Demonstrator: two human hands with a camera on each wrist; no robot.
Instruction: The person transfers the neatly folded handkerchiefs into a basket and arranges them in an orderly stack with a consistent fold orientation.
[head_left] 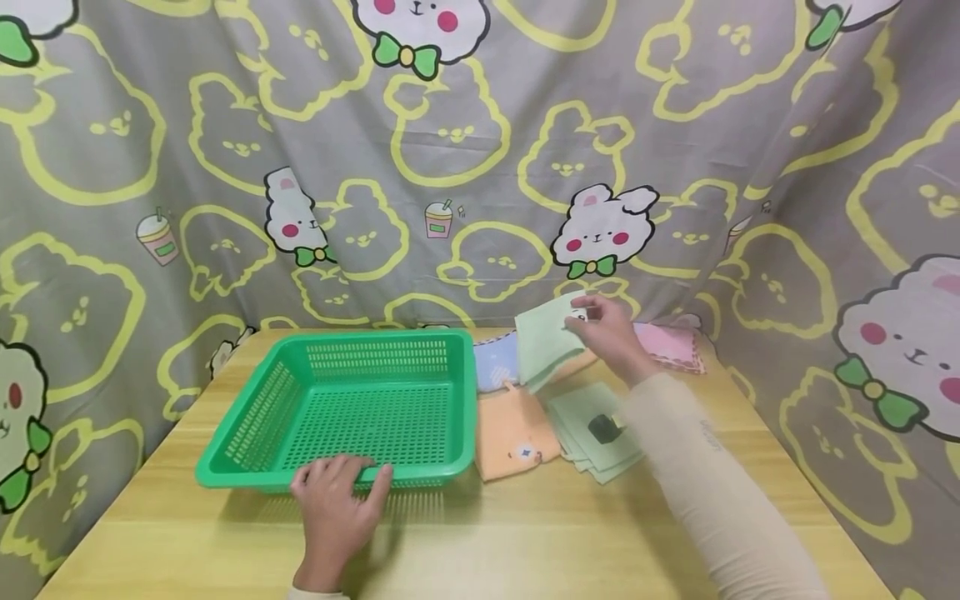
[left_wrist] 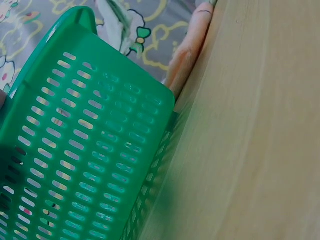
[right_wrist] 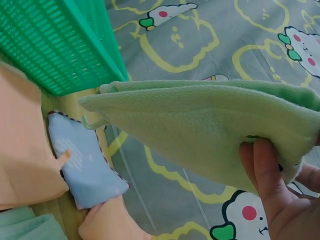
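Observation:
My left hand (head_left: 339, 508) grips the near rim of a green plastic basket (head_left: 247, 481), fingers over the edge. The basket has slotted walls and a grid floor; its side wall (left_wrist: 75, 135) fills much of the left wrist view. Above the cloths to the right, my right hand (head_left: 611, 337) pinches a folded light green towel (head_left: 546, 337) by its right edge. In the right wrist view this towel (right_wrist: 195, 120) hangs in folded layers, raised off the table. Below it lie more folded green towels (head_left: 581, 442), the top one bearing a dark patch.
Right of the basket lies a folded orange towel (head_left: 510, 429) with a small print. Behind it are a blue cloth (head_left: 493, 364) with a patterned border and a further orange piece. A pink cloth (head_left: 670, 346) lies at the back right. A patterned grey curtain (head_left: 480, 275) hangs behind the wooden table (head_left: 187, 542).

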